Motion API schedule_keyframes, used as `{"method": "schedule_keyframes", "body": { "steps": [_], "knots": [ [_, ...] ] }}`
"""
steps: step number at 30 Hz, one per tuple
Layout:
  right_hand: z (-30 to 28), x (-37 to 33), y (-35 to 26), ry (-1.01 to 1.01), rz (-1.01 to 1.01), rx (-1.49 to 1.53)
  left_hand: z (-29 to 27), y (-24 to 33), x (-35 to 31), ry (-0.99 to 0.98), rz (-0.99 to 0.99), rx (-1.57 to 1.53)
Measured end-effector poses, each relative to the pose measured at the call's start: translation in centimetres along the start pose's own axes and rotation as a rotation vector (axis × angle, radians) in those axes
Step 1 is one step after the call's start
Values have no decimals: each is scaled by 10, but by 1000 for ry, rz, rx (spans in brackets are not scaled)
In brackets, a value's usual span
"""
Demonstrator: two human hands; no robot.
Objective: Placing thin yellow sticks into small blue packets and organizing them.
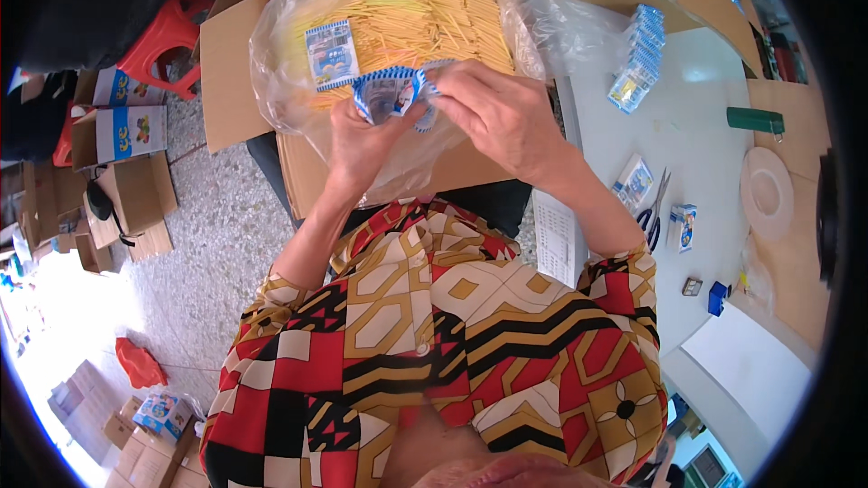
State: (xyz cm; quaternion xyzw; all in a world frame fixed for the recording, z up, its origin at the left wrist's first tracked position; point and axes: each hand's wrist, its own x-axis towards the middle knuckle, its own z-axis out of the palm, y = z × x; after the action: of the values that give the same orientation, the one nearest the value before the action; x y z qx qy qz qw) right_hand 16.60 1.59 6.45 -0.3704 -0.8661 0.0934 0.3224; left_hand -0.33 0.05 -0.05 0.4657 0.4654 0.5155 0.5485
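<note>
My left hand (369, 140) is closed around a small blue-and-white plastic packet (384, 98) with zigzag edges, and its mouth gapes toward me. At the packet's right edge, the fingers of my right hand (497, 113) are pinched on it; their tips are partly hidden. Beneath and beyond both hands is a cardboard box (233, 81) lined with a clear plastic bag (282, 72). Thin yellow-orange sticks (425, 14) fill the bag in a loose heap. A second blue-and-white packet (332, 54) lies flat on the sticks, just beyond my left hand.
To the right stands a pale table (705, 126) with a stack of blue packets (638, 59), scissors (653, 212), a green case (755, 121) and a tape roll (767, 183). A red stool (163, 45) and open cartons (136, 190) stand at the left.
</note>
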Motion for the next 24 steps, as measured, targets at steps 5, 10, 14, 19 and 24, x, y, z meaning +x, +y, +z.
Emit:
{"method": "schedule_keyframes", "body": {
  "steps": [5, 10, 14, 19, 24],
  "knots": [
    [-2, -1, 0, -108, 35, 111, -1, -2, -3, -37, -44, -130],
    [-2, 12, 29, 11, 70, 348, -3, -4, 0, 5, -91, -208],
    [11, 14, 109, 75, 464, 176, -9, -12, 3, -5, -97, -298],
    [56, -2, 187, -77, 269, -233, -8, -10, 5, 2, -89, -290],
    [76, 4, 197, -280, 340, -395, -9, -5, 4, -4, -85, -298]
  ]
}}
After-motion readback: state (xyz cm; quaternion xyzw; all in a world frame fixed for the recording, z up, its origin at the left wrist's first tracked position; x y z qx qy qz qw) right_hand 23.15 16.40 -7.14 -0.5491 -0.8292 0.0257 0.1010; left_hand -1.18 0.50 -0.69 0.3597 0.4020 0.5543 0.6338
